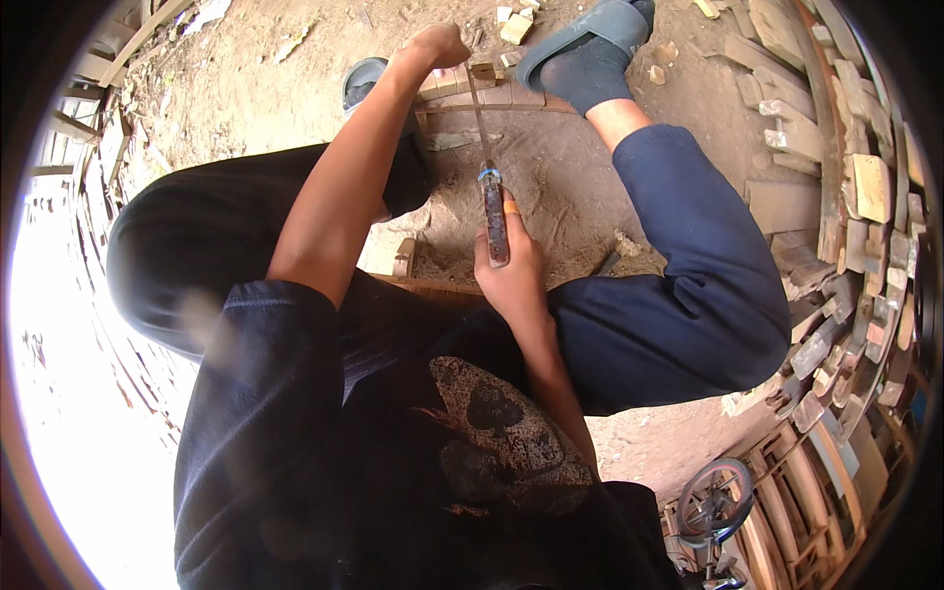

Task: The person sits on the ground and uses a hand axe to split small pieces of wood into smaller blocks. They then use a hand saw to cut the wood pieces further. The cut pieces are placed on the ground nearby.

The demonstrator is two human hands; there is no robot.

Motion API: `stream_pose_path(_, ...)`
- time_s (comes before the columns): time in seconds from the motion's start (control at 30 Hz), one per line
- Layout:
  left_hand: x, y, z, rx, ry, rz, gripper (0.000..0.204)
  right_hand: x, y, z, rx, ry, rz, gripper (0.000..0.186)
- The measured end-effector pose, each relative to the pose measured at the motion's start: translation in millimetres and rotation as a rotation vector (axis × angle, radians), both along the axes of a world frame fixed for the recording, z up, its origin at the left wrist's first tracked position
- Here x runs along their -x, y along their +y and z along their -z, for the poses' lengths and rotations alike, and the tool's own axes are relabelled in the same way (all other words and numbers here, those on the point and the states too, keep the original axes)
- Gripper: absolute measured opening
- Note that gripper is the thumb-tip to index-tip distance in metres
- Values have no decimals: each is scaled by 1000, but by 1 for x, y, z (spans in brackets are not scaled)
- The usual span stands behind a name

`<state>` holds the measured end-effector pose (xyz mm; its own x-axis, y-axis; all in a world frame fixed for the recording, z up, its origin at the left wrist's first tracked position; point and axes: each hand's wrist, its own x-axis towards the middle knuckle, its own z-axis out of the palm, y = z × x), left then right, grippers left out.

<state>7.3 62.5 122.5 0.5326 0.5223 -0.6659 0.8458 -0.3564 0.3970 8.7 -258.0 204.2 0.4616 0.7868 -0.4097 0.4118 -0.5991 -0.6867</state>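
Note:
My right hand (514, 264) is closed round the worn, dark handle of a long thin-bladed tool (495, 218). A blue band circles the handle where the narrow blade begins. The blade points away from me, its far end beside my left hand (439, 46). That hand is stretched far forward, fingers curled down and closed; what they grip, if anything, is hidden. Just under it, small wood pieces (448, 85) lie on a low wooden board (501, 95) near the ground.
My bent legs (688, 256) frame the work spot, with a grey sandal (590, 37) on the right foot. A pale wood block (402, 258) lies between my thighs. Wood offcuts (515, 28) dot the dirt floor. Stacked wood (855, 256) lines the right side; a bicycle wheel (715, 501) shows at lower right.

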Motion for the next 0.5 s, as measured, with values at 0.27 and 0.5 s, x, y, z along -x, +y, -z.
stream_pose_path(0.27, -61, -152, -17, 462, 7, 142, 23, 22, -8, 38, -86, 44, -320, 78)
stream_pose_path(0.5, -60, -247, 61, 157, -459, -1030, 34, 43, -19, 64, -64, 123, -269, 66)
